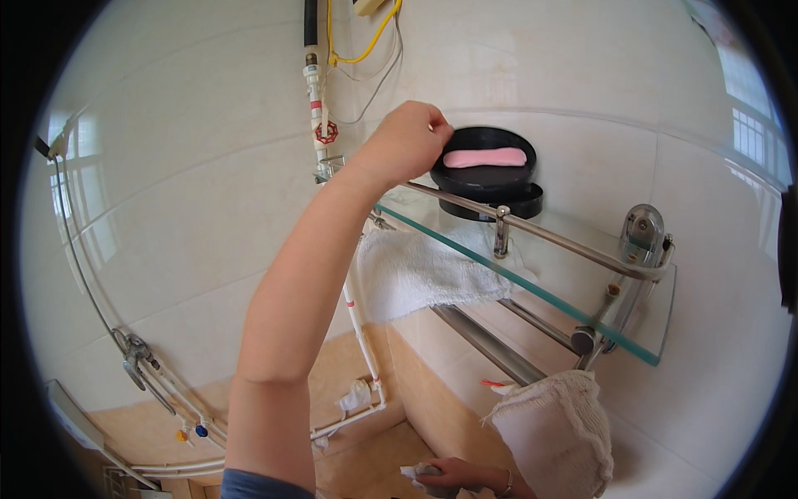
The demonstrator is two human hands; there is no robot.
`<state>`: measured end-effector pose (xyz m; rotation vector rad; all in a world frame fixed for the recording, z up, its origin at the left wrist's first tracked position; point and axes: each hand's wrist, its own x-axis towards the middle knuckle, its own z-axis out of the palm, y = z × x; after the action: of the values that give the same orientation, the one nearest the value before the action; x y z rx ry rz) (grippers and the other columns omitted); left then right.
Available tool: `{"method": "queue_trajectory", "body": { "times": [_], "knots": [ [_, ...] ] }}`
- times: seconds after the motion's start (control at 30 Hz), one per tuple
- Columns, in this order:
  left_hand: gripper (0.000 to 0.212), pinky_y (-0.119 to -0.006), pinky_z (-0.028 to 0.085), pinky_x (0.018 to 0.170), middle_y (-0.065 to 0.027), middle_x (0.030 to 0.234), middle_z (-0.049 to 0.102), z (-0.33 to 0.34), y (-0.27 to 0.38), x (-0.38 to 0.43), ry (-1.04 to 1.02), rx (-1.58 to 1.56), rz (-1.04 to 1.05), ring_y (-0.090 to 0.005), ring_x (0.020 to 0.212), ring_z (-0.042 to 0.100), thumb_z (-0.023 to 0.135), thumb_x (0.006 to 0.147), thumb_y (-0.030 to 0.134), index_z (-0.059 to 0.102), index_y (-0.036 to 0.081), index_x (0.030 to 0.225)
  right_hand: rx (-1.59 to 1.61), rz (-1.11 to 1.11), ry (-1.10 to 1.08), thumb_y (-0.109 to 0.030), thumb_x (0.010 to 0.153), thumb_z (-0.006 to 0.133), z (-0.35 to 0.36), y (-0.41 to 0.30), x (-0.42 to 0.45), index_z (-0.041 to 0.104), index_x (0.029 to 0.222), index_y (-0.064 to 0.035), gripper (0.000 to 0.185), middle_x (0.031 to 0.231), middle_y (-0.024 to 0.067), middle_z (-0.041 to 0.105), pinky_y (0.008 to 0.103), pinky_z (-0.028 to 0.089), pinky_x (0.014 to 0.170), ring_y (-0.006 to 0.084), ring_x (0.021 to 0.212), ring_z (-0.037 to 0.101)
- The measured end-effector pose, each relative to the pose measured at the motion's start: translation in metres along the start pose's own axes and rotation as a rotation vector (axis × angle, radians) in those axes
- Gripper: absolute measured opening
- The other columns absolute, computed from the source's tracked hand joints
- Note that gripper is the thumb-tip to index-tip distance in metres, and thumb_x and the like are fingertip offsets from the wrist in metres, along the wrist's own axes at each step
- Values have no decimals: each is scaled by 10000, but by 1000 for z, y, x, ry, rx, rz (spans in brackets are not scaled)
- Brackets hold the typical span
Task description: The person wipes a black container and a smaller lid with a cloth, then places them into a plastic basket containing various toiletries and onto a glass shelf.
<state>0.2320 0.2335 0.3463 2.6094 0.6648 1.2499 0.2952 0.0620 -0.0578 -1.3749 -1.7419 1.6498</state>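
Observation:
My left hand (416, 142) reaches up over the glass shelf. Its thumb and fingers pinch the left rim of a round black dish (487, 181). The dish is tilted toward me and holds a long pink bar (485, 158), perhaps soap. Just below it, a second round black piece (527, 201) sits on the shelf; I cannot tell whether the two touch. Low in the view, my right hand (446, 474) is closed around a crumpled white cloth or tissue (419, 471), partly cut off by the picture's lower edge.
A metal rail (561, 240) runs along the glass shelf (517, 280). Towel bars (492, 346) beneath carry a white towel (430, 271) and a beige towel (555, 430). Left of these are a pipe with a red valve wheel (326, 131) and a shower mixer tap (134, 358).

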Motion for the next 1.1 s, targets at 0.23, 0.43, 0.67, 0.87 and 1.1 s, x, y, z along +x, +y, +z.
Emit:
{"method": "queue_trajectory", "body": {
  "times": [0.23, 0.43, 0.67, 0.87, 1.1],
  "knots": [
    [224, -357, 430, 707, -213, 774, 582, -11, -15, -2, 486, -40, 34, -336, 752, 559, 455, 814, 142, 587, -37, 836, -101, -70, -20, -532, 770, 506, 11, 8, 5, 534, 1065, -81, 540, 913, 91, 584, 278, 433, 729, 168, 824, 545],
    [189, -321, 408, 314, -112, 609, 510, -17, -24, -12, 331, -428, -388, -209, 406, 473, 395, 804, 93, 545, -16, 768, -43, -29, -107, -525, 778, 502, 33, 3, 10, 518, 1053, -49, 550, 867, 77, 572, 259, 436, 684, 139, 778, 534],
    [165, -290, 391, 339, -85, 637, 519, -39, -34, -32, 332, -448, -508, -176, 436, 479, 426, 809, 118, 547, 7, 811, 26, -142, -122, -496, 778, 508, 60, 5, 11, 512, 1039, -5, 556, 826, 88, 568, 269, 439, 631, 152, 721, 528],
    [191, -369, 526, 485, -146, 833, 559, -43, -51, -21, 308, -684, -581, -260, 635, 596, 368, 829, 71, 482, -15, 955, -4, -88, -133, -504, 772, 517, 69, 9, 6, 507, 1046, -9, 565, 805, 74, 561, 263, 443, 617, 139, 707, 526],
    [250, -415, 549, 536, -164, 930, 532, -33, -35, -15, 345, -778, -526, -297, 701, 597, 341, 824, 50, 419, -21, 1051, 185, -22, -58, -471, 770, 551, 53, 1, -15, 503, 1057, -41, 520, 802, 54, 554, 249, 434, 594, 119, 695, 519]
  ]
}}
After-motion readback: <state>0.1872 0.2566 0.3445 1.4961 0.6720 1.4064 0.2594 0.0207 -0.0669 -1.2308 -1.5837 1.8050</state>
